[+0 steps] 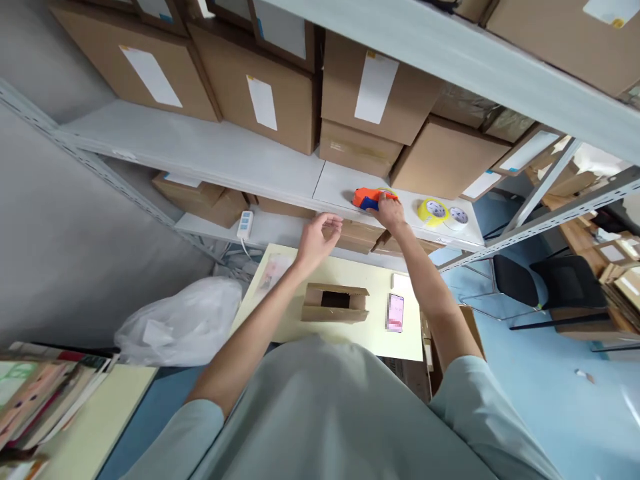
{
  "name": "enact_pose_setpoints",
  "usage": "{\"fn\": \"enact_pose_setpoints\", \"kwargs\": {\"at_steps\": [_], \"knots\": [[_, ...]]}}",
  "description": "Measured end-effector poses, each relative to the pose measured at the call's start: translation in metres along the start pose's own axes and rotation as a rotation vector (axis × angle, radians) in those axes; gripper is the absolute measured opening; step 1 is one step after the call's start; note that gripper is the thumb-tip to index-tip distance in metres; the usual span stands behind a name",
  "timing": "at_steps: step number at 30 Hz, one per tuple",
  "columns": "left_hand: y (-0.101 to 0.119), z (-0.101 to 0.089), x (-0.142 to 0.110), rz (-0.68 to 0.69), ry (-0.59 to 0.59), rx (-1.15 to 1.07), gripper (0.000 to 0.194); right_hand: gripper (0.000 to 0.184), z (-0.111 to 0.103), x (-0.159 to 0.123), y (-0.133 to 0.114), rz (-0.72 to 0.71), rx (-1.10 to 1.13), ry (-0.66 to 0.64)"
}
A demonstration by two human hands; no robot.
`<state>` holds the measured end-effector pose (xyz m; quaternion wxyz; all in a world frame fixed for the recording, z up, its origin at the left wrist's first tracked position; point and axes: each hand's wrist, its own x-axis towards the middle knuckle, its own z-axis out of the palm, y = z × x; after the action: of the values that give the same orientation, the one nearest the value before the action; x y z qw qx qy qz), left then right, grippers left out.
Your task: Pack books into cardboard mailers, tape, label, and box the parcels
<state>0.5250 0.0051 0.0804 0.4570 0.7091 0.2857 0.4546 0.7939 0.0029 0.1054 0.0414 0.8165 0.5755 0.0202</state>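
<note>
My right hand [387, 210] reaches up onto the grey shelf [210, 150] and closes on an orange and blue tape dispenser [367, 198] lying there. My left hand [319, 237] hovers in the air below the shelf edge, fingers loosely curled, holding nothing. Beneath my arms, a small cardboard box [335, 303] with its flaps open sits on a pale yellow table [380, 333]. A pink phone [395, 312] lies to the right of the box.
Two tape rolls, a yellow one [433, 211] and a clear one [456, 217], lie on the shelf right of the dispenser. Labelled cardboard boxes [260, 100] fill the shelf. A power strip [245, 225], a white plastic bag [183, 323] and a black chair [550, 283] stand nearby.
</note>
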Motion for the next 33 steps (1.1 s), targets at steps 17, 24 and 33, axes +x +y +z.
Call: {"fn": "enact_pose_setpoints", "kwargs": {"at_steps": [17, 24, 33], "knots": [[0.041, -0.041, -0.131, -0.035, 0.057, 0.022, 0.021, 0.059, 0.001, -0.203, -0.002, -0.514, 0.232, 0.154], [0.046, -0.039, -0.142, -0.005, 0.015, 0.017, 0.028, 0.046, -0.017, -0.224, -0.009, -0.653, 0.231, 0.148], [0.043, -0.045, -0.147, -0.080, -0.080, -0.111, 0.013, 0.043, -0.027, -0.238, -0.016, -0.757, 0.236, 0.085]]}}
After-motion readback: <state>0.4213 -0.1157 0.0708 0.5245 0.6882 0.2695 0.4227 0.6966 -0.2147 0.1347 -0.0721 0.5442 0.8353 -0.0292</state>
